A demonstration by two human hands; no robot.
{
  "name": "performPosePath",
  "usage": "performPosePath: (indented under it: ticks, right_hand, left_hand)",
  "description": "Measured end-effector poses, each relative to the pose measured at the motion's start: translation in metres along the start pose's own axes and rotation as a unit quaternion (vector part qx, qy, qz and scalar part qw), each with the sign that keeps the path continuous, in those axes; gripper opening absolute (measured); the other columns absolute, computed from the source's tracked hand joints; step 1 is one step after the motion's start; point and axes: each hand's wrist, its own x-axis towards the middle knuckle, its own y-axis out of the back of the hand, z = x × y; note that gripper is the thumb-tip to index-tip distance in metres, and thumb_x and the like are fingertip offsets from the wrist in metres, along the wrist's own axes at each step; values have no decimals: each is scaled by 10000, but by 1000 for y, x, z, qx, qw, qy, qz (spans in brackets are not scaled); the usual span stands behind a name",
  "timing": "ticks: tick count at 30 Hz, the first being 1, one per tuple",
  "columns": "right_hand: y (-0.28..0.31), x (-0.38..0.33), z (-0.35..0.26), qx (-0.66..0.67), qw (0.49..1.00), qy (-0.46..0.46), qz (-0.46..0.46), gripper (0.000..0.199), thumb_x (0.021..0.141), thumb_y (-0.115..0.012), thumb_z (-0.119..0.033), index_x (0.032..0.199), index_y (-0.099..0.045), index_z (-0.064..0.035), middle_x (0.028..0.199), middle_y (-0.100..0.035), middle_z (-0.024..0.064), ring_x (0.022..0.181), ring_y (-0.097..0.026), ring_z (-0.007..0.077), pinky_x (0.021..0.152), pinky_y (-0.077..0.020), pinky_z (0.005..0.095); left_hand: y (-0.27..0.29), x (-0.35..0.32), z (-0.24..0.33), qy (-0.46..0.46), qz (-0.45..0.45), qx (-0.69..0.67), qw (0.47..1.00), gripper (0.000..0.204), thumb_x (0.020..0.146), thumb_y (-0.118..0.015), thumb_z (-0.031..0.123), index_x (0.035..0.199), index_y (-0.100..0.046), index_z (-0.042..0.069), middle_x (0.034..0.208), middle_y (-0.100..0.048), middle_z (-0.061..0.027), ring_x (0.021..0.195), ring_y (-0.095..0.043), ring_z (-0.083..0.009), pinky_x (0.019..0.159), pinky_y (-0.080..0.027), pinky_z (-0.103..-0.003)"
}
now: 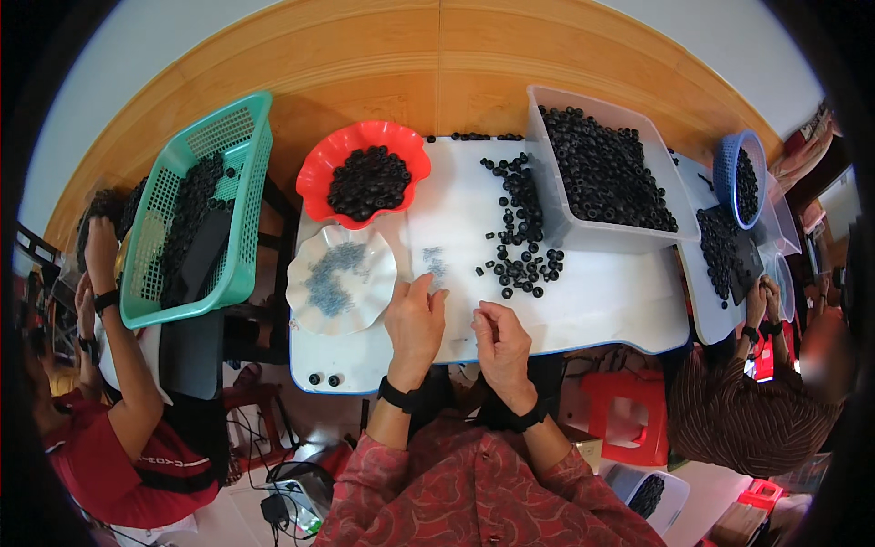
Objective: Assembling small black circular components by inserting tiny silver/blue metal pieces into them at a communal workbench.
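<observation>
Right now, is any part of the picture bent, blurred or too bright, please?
In the head view, the wooden panel bends like an arch; in the head view, the white table looks very bright in front of the translucent bin; in the head view, the head of the striped-shirted co-worker is blurred, while the left hand and right hand look fairly sharp.

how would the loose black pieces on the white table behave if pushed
The loose black pieces look short and rounded, so some would probably roll. Each looks small, so likely light. The white table appears smooth, so they may slide too.
</observation>
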Motion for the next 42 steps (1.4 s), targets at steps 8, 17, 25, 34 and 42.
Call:
performPosePath:
  ticks: [8, 17, 25, 34, 42]
  right_hand:
    - [2, 0, -4, 2, 1000, -1, -3, 176, 937, -612, -37, 1101, -595, 22, 894, -675, 95, 759, -667, 136, 675, -535, 260]
    - [4, 1, -7, -5, 1000, 10, -5, 169, 936, -605, -30, 1097, -595, 19, 896, -664, 107, 746, -664, 151, 672, -534, 269]
    - [4, 2, -9, -8, 1000, 16, -3, 178, 927, -613, -32, 1097, -594, 18, 899, -661, 118, 748, -669, 172, 673, -537, 278]
    - [5, 3, -10, -14, 1000, 21, -5, 164, 931, -603, -30, 1088, -593, 17, 911, -661, 123, 753, -675, 189, 676, -541, 288]
    - [5, 2, -8, -8, 1000, 27, -4, 170, 931, -601, -27, 1096, -592, 15, 913, -658, 125, 764, -681, 193, 679, -543, 292]
  left_hand:
    - [7, 2, 0, 24, -45, -16, 999, 275, 753, -748, 50, 1011, -654, 37, 786, -582, -129, 638, -601, -284, 567, -476, -391]
    - [5, 0, 5, 13, -36, -19, 999, 152, 766, -723, 24, 906, -682, 65, 773, -563, -125, 656, -592, -275, 577, -471, -374]
    - [9, 2, 7, 14, -69, -9, 997, 149, 752, -751, 57, 886, -688, 65, 778, -544, -117, 665, -584, -282, 584, -468, -383]
    - [5, 0, 7, -49, -38, 58, 996, 139, 753, -755, 105, 884, -709, 94, 777, -546, -110, 694, -583, -300, 587, -469, -403]
    - [4, -3, 16, -47, -22, 65, 997, 97, 781, -742, 132, 864, -706, 96, 802, -544, -109, 703, -590, -315, 578, -468, -419]
